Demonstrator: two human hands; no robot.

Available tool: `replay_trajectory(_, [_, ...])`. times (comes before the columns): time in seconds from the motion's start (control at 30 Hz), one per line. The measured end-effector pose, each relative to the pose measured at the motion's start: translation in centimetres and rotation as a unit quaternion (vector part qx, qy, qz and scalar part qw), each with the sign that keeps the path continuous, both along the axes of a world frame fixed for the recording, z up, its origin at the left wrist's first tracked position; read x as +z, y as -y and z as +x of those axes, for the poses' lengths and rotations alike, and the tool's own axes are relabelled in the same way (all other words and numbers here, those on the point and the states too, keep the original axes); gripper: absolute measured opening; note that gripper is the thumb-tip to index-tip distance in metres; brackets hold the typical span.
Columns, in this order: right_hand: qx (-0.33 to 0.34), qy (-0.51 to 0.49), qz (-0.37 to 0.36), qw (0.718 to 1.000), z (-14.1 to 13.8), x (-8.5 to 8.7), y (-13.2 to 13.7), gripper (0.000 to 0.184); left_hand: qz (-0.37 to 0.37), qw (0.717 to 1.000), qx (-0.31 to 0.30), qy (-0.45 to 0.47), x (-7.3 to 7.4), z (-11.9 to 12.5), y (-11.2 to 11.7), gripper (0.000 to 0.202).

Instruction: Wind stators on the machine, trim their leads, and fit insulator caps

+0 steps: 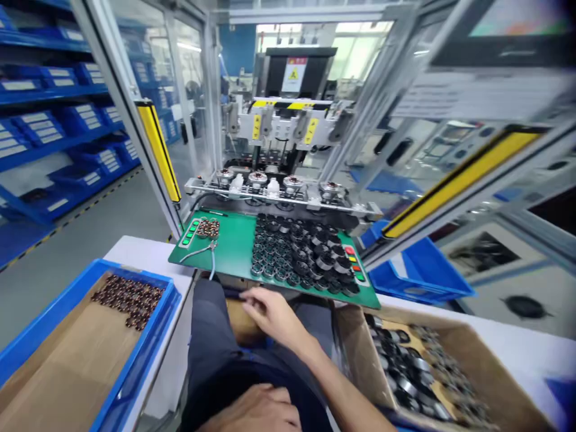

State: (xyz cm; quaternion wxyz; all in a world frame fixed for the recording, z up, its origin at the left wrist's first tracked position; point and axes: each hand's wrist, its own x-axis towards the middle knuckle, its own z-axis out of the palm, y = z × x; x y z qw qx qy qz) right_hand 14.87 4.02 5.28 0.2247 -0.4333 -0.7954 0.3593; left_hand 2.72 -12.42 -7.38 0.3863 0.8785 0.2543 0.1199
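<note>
My right hand [270,312] hangs over my lap, just below the front edge of the green work mat [234,240]. Its thumb and fingers are loosely bent and apart, with nothing visible between them. My left hand [256,411] lies close against my body at the bottom, fingers curled in; whatever it may hold is hidden. On the mat's right half stand rows of black round motor parts [279,252], some stacked. A small group of copper-wound cores [208,228] sits at its left, near a grey cable [213,258] and a black pen [213,212].
Behind the mat, a machine fixture bar [288,195] carries several round parts. Yellow safety bars [158,150] flank the frame. A blue tray [168,294] with copper-wound cores is at left; a cardboard box [360,336] of metal parts and a blue bin [423,270] stand right.
</note>
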Motion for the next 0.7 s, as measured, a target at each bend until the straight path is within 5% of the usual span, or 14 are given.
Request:
replay_trajectory(0.17, [-0.021, 0.146, -0.021, 0.989, -12.6, 2.4, -7.7, 0.046, 0.013, 0.998, 0.055, -0.008, 0.0, -2.2, 0.8, 0.033])
replay_trajectory(0.3, [-0.016, 0.227, -0.048, 0.973, -16.7, 3.0, -10.9, 0.049, 0.032, 0.986, 0.163, -0.014, -0.5, -6.3, 1.7, 0.060])
replay_trajectory(0.4, [-0.001, 0.248, -0.066, 0.966, -16.2, 3.2, -11.9, 0.049, 0.063, 0.956, 0.285, -0.019, 0.0, -10.4, -0.1, 0.055])
replay_trajectory(0.5, [0.013, 0.241, -0.075, 0.968, -13.8, 3.8, -11.4, 0.048, 0.090, 0.910, 0.403, -0.029, 0.6, -12.1, -4.8, 0.051])
replay_trajectory(0.7, [0.015, 0.149, -0.044, 0.988, -3.2, 8.3, -10.0, 0.030, 0.081, 0.893, 0.443, -0.017, 0.1, -7.3, -13.8, 0.033])
